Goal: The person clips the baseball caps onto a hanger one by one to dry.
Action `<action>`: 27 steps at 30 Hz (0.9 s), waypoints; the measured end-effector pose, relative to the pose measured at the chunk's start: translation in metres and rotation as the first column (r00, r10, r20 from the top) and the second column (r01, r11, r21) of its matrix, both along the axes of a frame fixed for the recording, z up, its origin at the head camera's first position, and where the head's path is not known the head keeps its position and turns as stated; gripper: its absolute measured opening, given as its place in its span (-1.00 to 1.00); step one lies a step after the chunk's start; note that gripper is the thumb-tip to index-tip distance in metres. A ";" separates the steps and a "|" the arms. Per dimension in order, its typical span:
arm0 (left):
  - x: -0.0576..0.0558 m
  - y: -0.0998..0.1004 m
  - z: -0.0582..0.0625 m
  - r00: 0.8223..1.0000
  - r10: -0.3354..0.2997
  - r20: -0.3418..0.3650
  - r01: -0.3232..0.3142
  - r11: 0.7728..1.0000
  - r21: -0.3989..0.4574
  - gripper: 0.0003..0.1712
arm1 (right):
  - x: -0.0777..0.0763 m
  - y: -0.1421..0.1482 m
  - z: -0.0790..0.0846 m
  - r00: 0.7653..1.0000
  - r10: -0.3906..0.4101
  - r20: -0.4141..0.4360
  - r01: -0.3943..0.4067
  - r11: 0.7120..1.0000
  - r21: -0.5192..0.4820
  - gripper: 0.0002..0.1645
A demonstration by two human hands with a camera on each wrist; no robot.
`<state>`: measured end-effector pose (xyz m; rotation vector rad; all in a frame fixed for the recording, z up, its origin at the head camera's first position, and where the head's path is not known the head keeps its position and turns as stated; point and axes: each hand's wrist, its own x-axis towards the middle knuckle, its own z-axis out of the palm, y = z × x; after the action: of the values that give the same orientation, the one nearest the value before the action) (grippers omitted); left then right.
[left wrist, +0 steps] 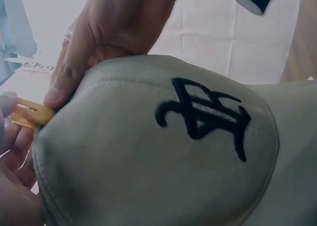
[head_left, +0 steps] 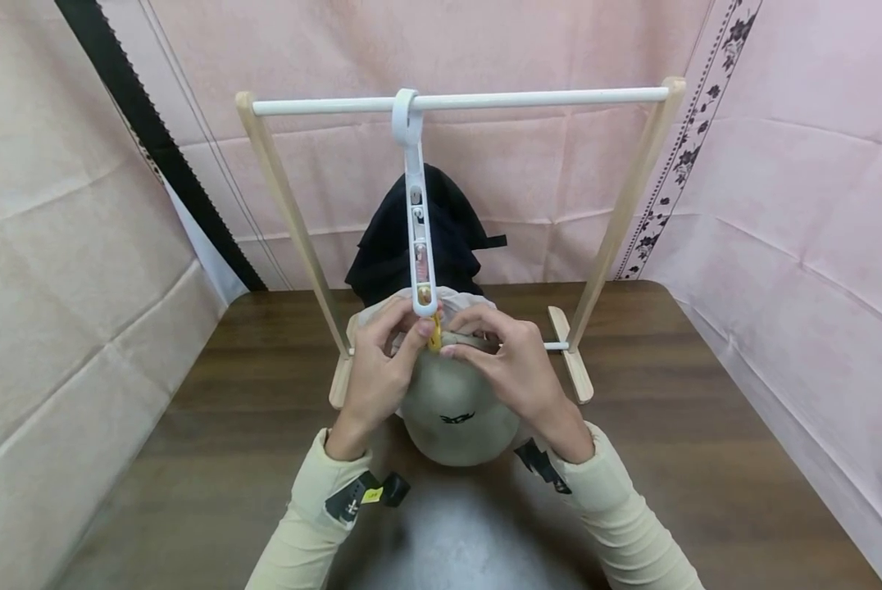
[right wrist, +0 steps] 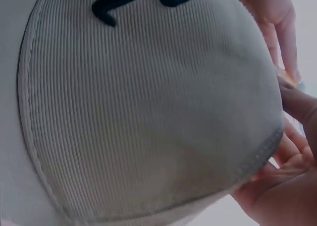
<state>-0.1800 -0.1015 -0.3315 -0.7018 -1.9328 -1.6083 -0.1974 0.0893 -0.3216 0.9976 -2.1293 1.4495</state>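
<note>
A beige cap (head_left: pixel 452 401) with a dark embroidered emblem (left wrist: pixel 203 114) hangs between my two hands, under the lower end of a white strip hanger (head_left: pixel 417 205). My left hand (head_left: pixel 382 365) pinches a yellow clip (head_left: pixel 435 334) at the hanger's bottom between thumb and fingers. My right hand (head_left: pixel 518 360) grips the cap's edge just right of that clip. In the left wrist view, the yellow clip (left wrist: pixel 37 113) sits right at the cap's rim. The ribbed crown (right wrist: pixel 148 112) fills most of the right wrist view, where the clip is mostly hidden behind fingers.
The hanger hooks over the white rod (head_left: pixel 529 100) of a wooden-legged rack (head_left: pixel 621 213) on a brown table (head_left: pixel 699 426). Black caps (head_left: pixel 452 221) hang behind the strip, with pale fabric (head_left: pixel 459 301) below them. Pink cloth (head_left: pixel 323 49) surrounds the table.
</note>
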 end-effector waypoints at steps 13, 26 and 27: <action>-0.008 0.002 -0.003 1.000 0.024 0.002 -0.024 0.993 -0.113 -0.71 | -0.009 0.005 -0.007 0.997 -0.060 -0.047 0.068 0.981 0.183 -0.54; -0.010 0.006 0.003 0.982 0.113 -0.154 -0.139 0.976 -0.169 -0.63 | -0.013 0.017 -0.009 0.999 0.019 -0.047 -0.007 0.973 0.231 -0.54; -0.010 0.005 0.004 0.977 0.122 -0.174 -0.150 0.976 -0.160 -0.64 | -0.014 0.020 -0.008 0.999 0.009 -0.050 0.002 0.975 0.224 -0.47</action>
<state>-0.1901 -0.0965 -0.3280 -0.7281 -1.9687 -1.2720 -0.2118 0.1092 -0.3300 1.1052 -2.2919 1.1902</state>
